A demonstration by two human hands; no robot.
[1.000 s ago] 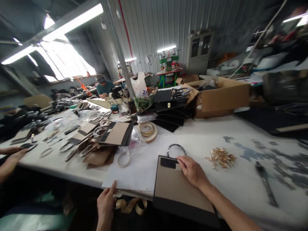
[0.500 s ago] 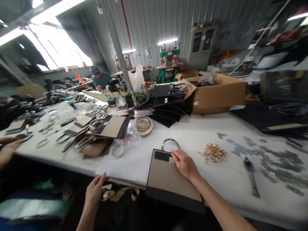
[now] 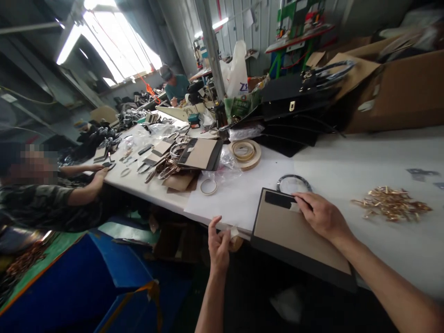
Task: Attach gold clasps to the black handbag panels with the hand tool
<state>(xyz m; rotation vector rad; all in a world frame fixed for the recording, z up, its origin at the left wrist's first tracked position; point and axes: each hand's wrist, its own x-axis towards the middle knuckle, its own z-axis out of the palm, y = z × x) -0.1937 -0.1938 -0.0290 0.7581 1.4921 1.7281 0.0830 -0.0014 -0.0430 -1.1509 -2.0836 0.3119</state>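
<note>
A flat beige-and-black bag panel (image 3: 305, 236) lies at the table's front edge, its lower part jutting past it. A dark round handle (image 3: 294, 177) shows above its top edge. My right hand (image 3: 324, 217) has its fingers closed on that top edge, beside a small pale tape piece (image 3: 294, 206). To the left, my left hand (image 3: 219, 243) is raised at the table edge, index finger stretched up and the other fingers curled. A tan tape (image 3: 236, 244) with a whitish end (image 3: 234, 231) is held by it, partly hidden behind the fingers.
Gold-coloured metal fittings (image 3: 391, 203) lie in a pile at right. Tape rolls (image 3: 245, 155), a tape ring (image 3: 208, 186) and stacked panels (image 3: 199, 152) stand farther back. Black bags (image 3: 291, 106) and a cardboard box (image 3: 409, 92) are behind. A co-worker's arm (image 3: 86, 189) reaches in from the left.
The view has swung left, bringing the co-worker and a blue bin into sight. My left hand has risen with its index finger lifted; the loose tape loops no longer show. My right hand stays on the panel.
</note>
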